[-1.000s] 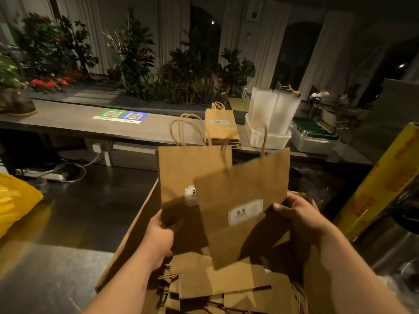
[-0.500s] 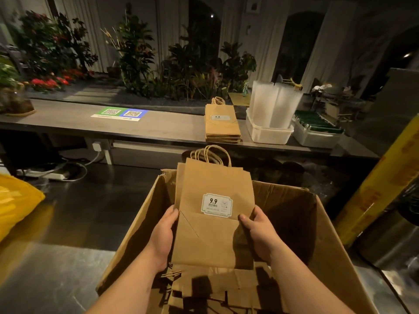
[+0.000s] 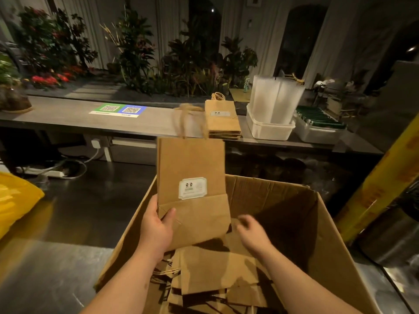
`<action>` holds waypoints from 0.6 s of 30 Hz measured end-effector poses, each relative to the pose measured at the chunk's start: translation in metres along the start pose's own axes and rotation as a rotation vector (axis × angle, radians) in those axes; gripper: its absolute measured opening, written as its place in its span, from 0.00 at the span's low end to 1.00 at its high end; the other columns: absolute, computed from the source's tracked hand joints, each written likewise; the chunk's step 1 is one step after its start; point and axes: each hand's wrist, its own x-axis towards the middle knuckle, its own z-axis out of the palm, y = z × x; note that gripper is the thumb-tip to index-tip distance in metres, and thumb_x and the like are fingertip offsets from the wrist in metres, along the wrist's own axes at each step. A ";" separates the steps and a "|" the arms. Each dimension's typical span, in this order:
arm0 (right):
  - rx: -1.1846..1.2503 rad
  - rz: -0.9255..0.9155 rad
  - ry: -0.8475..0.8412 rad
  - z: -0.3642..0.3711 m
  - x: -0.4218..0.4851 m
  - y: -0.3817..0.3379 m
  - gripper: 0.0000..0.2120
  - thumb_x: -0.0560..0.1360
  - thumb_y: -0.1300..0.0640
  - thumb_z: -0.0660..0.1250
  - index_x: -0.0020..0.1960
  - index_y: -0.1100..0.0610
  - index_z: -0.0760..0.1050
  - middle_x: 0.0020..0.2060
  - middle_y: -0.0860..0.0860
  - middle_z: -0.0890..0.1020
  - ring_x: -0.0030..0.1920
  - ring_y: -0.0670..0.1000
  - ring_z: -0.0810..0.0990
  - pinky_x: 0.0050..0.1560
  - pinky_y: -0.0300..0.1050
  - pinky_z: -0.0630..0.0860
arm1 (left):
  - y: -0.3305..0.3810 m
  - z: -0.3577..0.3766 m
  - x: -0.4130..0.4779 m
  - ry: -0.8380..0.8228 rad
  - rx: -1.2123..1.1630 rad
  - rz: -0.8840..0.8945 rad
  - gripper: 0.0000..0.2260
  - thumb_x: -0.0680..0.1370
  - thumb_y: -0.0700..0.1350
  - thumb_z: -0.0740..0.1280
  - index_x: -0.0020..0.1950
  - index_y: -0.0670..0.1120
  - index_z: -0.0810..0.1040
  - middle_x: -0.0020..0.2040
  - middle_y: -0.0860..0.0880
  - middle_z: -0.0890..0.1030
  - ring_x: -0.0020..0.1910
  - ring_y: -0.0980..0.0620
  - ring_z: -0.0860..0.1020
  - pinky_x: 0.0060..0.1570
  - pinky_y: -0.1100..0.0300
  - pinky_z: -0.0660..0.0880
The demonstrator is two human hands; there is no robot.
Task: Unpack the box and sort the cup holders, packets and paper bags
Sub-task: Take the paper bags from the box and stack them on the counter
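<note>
**One bag held upright over the box**

Flat paper bags (image 3: 217, 279) lie in the cardboard box (image 3: 283, 207). Above them the left hand (image 3: 156, 230) has its grip pinched on the upright bag (image 3: 192, 168) at its lower left corner. The right hand (image 3: 251, 234), blurred, hangs just beside it, grip loose and empty. A bag stack (image 3: 223, 122) rests on the far tabletop (image 3: 68, 118).

The paper bag (image 3: 191, 164) was brown, with a white label (image 3: 192, 188). The box (image 3: 283, 200) was brown too. The sign (image 3: 118, 109) was half green, half blue, with speckled black squares. The flowers (image 3: 47, 79) were red. The packets (image 3: 322, 118) were green.
</note>
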 end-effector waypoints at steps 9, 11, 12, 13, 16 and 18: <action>-1.283 -0.097 -0.738 0.052 -0.026 -0.003 0.49 0.76 0.44 0.73 0.84 0.52 0.45 0.82 0.58 0.51 0.80 0.68 0.53 0.75 0.69 0.59 | -0.002 -0.003 0.002 0.101 -0.052 -0.005 0.20 0.83 0.44 0.67 0.73 0.57 0.70 0.64 0.54 0.79 0.65 0.50 0.76 0.66 0.37 0.74; -1.322 -0.161 -0.774 0.050 -0.034 -0.020 0.34 0.80 0.50 0.69 0.80 0.58 0.59 0.75 0.61 0.67 0.72 0.65 0.69 0.68 0.62 0.72 | -0.003 -0.003 0.001 0.081 -0.048 -0.011 0.19 0.83 0.44 0.67 0.73 0.58 0.70 0.64 0.55 0.79 0.65 0.51 0.76 0.65 0.38 0.75; -1.335 -0.198 -0.798 0.049 -0.036 -0.025 0.27 0.81 0.53 0.67 0.77 0.60 0.64 0.71 0.61 0.72 0.68 0.63 0.74 0.66 0.59 0.75 | -0.003 -0.002 0.001 0.070 -0.047 -0.004 0.19 0.83 0.44 0.66 0.72 0.58 0.71 0.63 0.55 0.79 0.64 0.52 0.76 0.65 0.39 0.75; -1.340 -0.215 -0.824 0.048 -0.036 -0.027 0.23 0.82 0.55 0.65 0.74 0.61 0.67 0.67 0.61 0.75 0.64 0.62 0.77 0.64 0.57 0.77 | -0.002 -0.001 0.000 0.054 -0.054 0.004 0.18 0.83 0.44 0.66 0.70 0.60 0.72 0.63 0.56 0.79 0.63 0.54 0.77 0.63 0.42 0.76; -1.415 -0.259 -0.854 0.042 -0.038 -0.027 0.17 0.81 0.60 0.66 0.68 0.63 0.72 0.61 0.62 0.77 0.53 0.58 0.77 0.55 0.52 0.77 | 0.002 0.002 -0.003 -0.004 -0.048 0.020 0.18 0.83 0.43 0.66 0.62 0.67 0.72 0.61 0.61 0.79 0.60 0.60 0.76 0.58 0.50 0.75; -1.502 -0.377 -0.796 0.034 -0.040 -0.031 0.15 0.80 0.61 0.66 0.66 0.62 0.73 0.57 0.61 0.78 0.49 0.57 0.76 0.49 0.52 0.75 | 0.003 0.003 -0.004 -0.012 -0.040 0.015 0.18 0.83 0.43 0.66 0.60 0.68 0.71 0.60 0.61 0.79 0.59 0.60 0.76 0.58 0.50 0.75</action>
